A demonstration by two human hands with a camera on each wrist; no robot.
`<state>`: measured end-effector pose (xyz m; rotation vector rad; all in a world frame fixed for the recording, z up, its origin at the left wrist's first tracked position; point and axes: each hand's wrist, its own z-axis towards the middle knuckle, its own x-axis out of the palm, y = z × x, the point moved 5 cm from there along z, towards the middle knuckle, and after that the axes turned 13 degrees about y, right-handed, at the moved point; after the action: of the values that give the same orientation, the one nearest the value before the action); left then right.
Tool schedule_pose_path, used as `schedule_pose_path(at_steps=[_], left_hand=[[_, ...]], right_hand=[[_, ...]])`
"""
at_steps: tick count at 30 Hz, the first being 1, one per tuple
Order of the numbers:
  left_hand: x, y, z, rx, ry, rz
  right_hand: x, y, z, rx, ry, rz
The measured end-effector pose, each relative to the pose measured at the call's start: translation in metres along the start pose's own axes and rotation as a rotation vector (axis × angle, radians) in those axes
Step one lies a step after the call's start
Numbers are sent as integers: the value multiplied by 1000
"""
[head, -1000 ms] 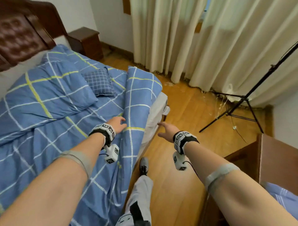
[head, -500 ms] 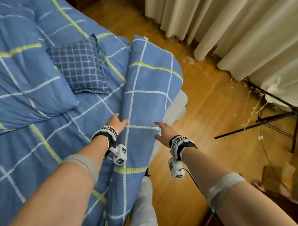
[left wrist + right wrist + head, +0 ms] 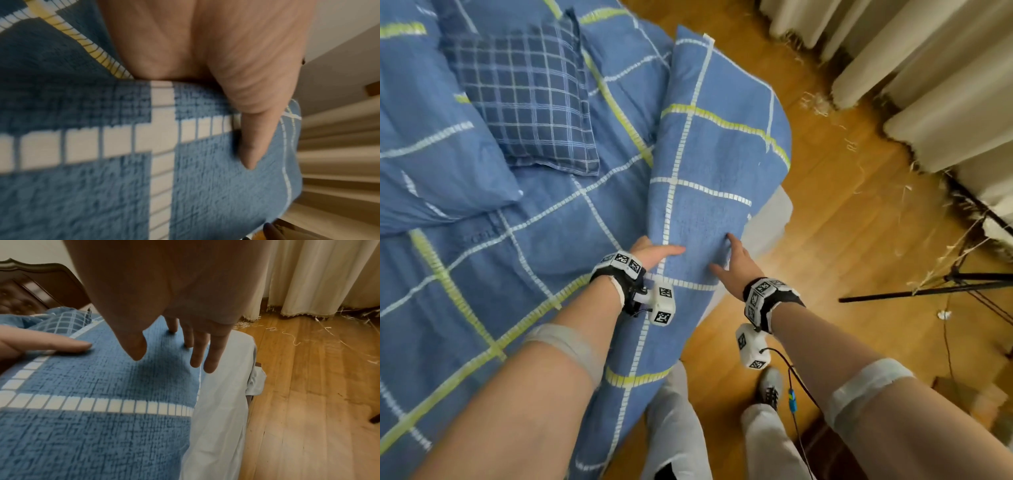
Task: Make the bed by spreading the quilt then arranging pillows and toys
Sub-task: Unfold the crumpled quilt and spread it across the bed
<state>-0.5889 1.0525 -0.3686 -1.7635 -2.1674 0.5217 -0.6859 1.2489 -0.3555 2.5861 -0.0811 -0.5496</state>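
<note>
both hands have closed in on the folded-back strip of the quilt (image 3: 709, 178) since a moment ago; half a second back the right hand (image 3: 736, 262) hung out over the floor beside the bed, and now it is down on the blue cloth. the person has leaned in too, so the checked pillow (image 3: 524, 102) sits much closer in the head view, up the bed from the fold.

the left hand (image 3: 654, 251) is at the inner side of the fold, on the pillow side. from the wrist view its thumb lies along the top of the cloth while the other fingers are hidden under or behind the fold, so it looks like the start of a grip, though i can't tell how firmly. the right hand's fingers (image 3: 211, 353) are straight and spread, tips touching the quilt near its outer edge, holding nothing yet.

the quilt itself lies over the bed but this long edge is doubled back on itself, leaving the pale sheet (image 3: 222, 402) and mattress side bare on the floor side of the fold.

to my eye that means the spreading is not finished: the flap wants turning out and down over the bare side. pillow arranging comes after. no toys show anywhere here.
</note>
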Motion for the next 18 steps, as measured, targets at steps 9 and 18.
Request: schedule_pose_path(at_steps=[9,18], left_hand=[[157,-70,-85,217,39,330],[365,-69,-141,317,163,670]], right_hand=[[-122,-46,-105,-194,-124,-46],[-208,-164,-213,-150,-187,-74]])
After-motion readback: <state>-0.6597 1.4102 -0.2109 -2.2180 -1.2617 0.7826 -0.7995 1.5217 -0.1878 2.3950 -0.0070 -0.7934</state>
